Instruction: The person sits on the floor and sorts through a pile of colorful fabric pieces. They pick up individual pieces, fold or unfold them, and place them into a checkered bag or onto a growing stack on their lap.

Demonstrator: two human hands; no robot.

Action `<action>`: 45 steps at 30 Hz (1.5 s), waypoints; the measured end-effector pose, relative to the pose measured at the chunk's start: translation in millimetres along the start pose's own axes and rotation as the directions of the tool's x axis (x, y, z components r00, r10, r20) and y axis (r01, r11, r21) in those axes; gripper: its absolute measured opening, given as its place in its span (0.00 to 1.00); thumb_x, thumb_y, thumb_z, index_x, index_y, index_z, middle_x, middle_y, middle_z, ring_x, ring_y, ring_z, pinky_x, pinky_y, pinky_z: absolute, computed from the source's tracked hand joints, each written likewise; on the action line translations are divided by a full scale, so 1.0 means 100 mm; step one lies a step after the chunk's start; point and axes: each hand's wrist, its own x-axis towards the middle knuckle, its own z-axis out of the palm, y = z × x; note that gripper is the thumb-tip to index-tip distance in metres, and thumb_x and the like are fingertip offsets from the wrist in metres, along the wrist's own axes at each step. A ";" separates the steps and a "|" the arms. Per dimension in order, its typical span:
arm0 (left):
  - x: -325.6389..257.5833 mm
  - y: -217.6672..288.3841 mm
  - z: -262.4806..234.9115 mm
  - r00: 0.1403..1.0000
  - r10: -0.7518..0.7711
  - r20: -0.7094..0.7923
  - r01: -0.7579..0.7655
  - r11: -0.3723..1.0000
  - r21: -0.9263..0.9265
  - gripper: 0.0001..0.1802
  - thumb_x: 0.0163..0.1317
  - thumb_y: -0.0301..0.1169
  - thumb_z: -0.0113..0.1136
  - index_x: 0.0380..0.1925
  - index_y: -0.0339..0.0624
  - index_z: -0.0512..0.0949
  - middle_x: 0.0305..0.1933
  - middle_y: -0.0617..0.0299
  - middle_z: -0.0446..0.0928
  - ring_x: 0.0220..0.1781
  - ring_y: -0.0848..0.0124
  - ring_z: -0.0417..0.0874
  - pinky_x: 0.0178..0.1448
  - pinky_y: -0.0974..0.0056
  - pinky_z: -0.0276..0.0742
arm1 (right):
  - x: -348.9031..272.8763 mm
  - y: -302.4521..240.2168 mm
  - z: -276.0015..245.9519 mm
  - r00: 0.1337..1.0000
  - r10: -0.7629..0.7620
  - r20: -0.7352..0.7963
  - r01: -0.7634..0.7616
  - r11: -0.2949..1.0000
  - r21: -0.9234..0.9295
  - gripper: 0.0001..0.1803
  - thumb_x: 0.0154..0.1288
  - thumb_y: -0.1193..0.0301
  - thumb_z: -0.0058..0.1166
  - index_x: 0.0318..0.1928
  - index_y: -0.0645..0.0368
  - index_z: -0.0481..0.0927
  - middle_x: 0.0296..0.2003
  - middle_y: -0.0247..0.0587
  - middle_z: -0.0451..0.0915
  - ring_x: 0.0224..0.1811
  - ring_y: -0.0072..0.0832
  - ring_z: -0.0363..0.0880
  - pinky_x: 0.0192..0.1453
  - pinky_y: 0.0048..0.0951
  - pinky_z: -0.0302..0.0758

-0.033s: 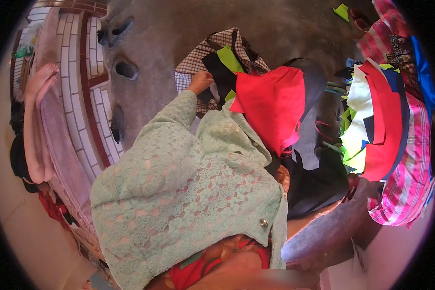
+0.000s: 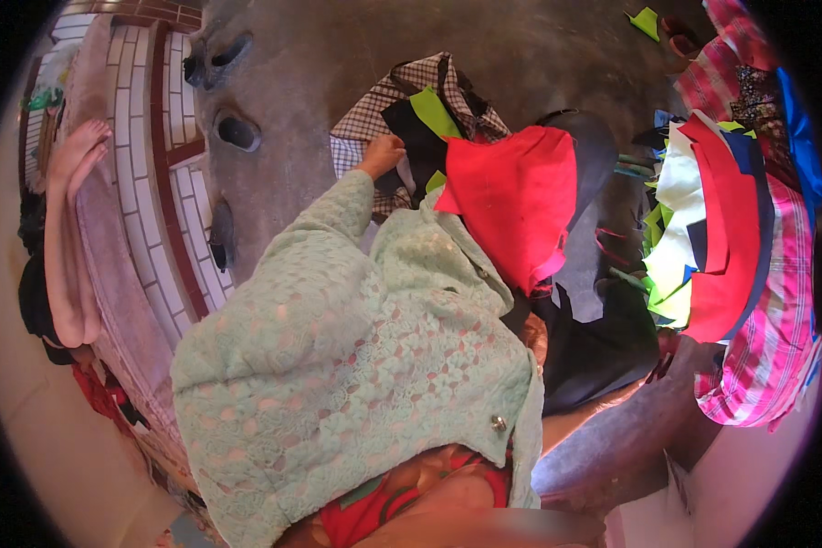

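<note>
My left hand (image 2: 383, 156), in a mint-green lace sleeve, reaches to the fabric heap on the floor. Its fingers are closed at the edge of a black fabric piece (image 2: 417, 139), seemingly pinching it. Under this lies brown-and-white checked cloth (image 2: 356, 120), and a lime-green scrap (image 2: 435, 112) lies on top. Just right of it a bright red fabric piece (image 2: 516, 196) spreads out before me. Black cloth (image 2: 597, 354) drapes lower right, with a strip of bare skin (image 2: 586, 418) along its lower edge. I cannot make out my right hand.
A pile of white, red, lime and dark fabric pieces (image 2: 726, 239) lies at the right on pink plaid cloth (image 2: 785, 301). Dark shoes (image 2: 237, 131) stand on the floor by the white-tiled step (image 2: 142, 160). Another person's bare legs (image 2: 65, 247) rest at the far left.
My left hand has shifted very slightly to the right at the fabric heap. The fabrics look the same.
</note>
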 end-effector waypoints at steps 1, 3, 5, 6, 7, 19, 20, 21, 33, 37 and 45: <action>0.05 0.05 0.02 1.000 0.005 0.017 -0.005 1.000 0.006 0.18 0.53 0.36 0.64 0.40 0.36 0.79 0.39 0.53 0.81 0.41 0.61 0.82 0.45 0.59 0.76 | -0.03 0.00 0.01 1.000 0.005 0.003 -0.005 1.000 -0.005 0.25 0.70 0.60 0.45 0.58 0.67 0.70 0.59 0.48 0.70 0.62 0.38 0.67 0.61 0.37 0.67; 0.09 0.17 0.06 0.999 -0.027 0.019 0.027 0.999 -0.036 0.19 0.54 0.36 0.64 0.42 0.37 0.79 0.40 0.53 0.81 0.43 0.61 0.82 0.46 0.59 0.76 | -0.07 -0.01 0.03 1.000 0.015 0.001 -0.015 1.000 -0.012 0.25 0.70 0.60 0.45 0.58 0.67 0.70 0.59 0.48 0.70 0.61 0.38 0.67 0.61 0.37 0.67; 0.19 0.23 0.12 0.997 -0.076 -0.008 0.076 0.997 -0.020 0.22 0.52 0.37 0.65 0.45 0.37 0.77 0.42 0.52 0.80 0.45 0.61 0.81 0.47 0.59 0.76 | -0.12 -0.01 0.04 1.000 0.024 -0.006 -0.024 1.000 -0.019 0.25 0.70 0.60 0.45 0.58 0.67 0.70 0.59 0.49 0.71 0.61 0.38 0.67 0.61 0.37 0.67; 0.18 0.24 0.18 0.990 -0.121 -0.067 0.119 0.992 -0.035 0.22 0.52 0.37 0.66 0.45 0.36 0.77 0.43 0.52 0.80 0.46 0.60 0.81 0.48 0.59 0.76 | -0.13 -0.01 0.03 1.000 0.028 0.000 -0.028 0.999 -0.022 0.25 0.70 0.60 0.45 0.58 0.67 0.70 0.59 0.49 0.71 0.61 0.38 0.67 0.61 0.37 0.68; 0.16 0.24 0.24 0.978 -0.167 -0.124 0.161 0.986 -0.053 0.23 0.51 0.37 0.67 0.44 0.36 0.77 0.43 0.51 0.80 0.46 0.60 0.81 0.48 0.59 0.76 | -0.14 -0.01 0.03 1.000 0.030 0.004 -0.029 0.999 -0.030 0.25 0.70 0.60 0.45 0.58 0.67 0.70 0.59 0.49 0.71 0.61 0.38 0.68 0.61 0.37 0.68; 0.26 0.18 0.60 0.816 -0.578 0.026 0.487 0.661 -0.571 0.45 0.44 0.38 0.74 0.59 0.28 0.63 0.62 0.42 0.66 0.62 0.54 0.71 0.60 0.56 0.70 | -0.12 -0.01 0.07 0.998 0.043 0.055 -0.036 0.992 -0.121 0.24 0.70 0.60 0.45 0.57 0.67 0.71 0.58 0.49 0.71 0.61 0.38 0.68 0.60 0.37 0.68; 0.26 0.23 0.61 0.815 -0.579 -0.016 0.468 0.674 -0.572 0.45 0.43 0.36 0.74 0.59 0.27 0.63 0.60 0.40 0.68 0.61 0.53 0.72 0.59 0.57 0.70 | -0.13 -0.01 0.07 0.997 0.044 0.056 -0.037 0.991 -0.127 0.24 0.70 0.60 0.45 0.57 0.67 0.71 0.58 0.49 0.71 0.60 0.38 0.68 0.60 0.37 0.68; 0.28 0.26 0.60 0.811 -0.581 -0.062 0.449 0.687 -0.571 0.45 0.42 0.35 0.73 0.58 0.25 0.63 0.59 0.38 0.69 0.60 0.53 0.72 0.59 0.58 0.70 | -0.12 -0.01 0.08 0.997 0.048 0.059 -0.040 0.990 -0.133 0.24 0.70 0.60 0.45 0.57 0.67 0.71 0.58 0.49 0.71 0.60 0.38 0.68 0.60 0.37 0.68; 0.76 0.06 0.86 0.752 -0.659 -0.030 0.439 0.533 -0.723 0.66 0.37 0.43 0.79 0.66 0.21 0.44 0.72 0.37 0.46 0.75 0.53 0.44 0.75 0.57 0.43 | -0.03 -0.07 0.16 0.995 0.074 0.072 -0.059 0.978 -0.200 0.24 0.70 0.61 0.46 0.57 0.67 0.71 0.58 0.49 0.71 0.60 0.38 0.69 0.59 0.36 0.69; 0.80 0.24 0.75 0.734 -0.672 0.099 0.477 0.406 -0.779 0.59 0.38 0.46 0.77 0.63 0.25 0.55 0.67 0.39 0.60 0.69 0.49 0.61 0.73 0.55 0.49 | 0.00 -0.08 0.20 0.994 0.083 0.075 -0.066 0.975 -0.212 0.24 0.70 0.61 0.46 0.57 0.67 0.71 0.58 0.49 0.71 0.59 0.38 0.69 0.59 0.36 0.69; 0.95 0.55 0.67 0.791 -0.612 0.006 0.574 0.738 -0.354 0.37 0.42 0.51 0.70 0.46 0.33 0.76 0.52 0.44 0.76 0.56 0.48 0.75 0.56 0.54 0.69 | -0.01 -0.09 0.23 0.993 0.101 0.068 -0.084 0.973 -0.216 0.23 0.70 0.61 0.46 0.56 0.67 0.72 0.57 0.49 0.71 0.59 0.38 0.69 0.58 0.36 0.69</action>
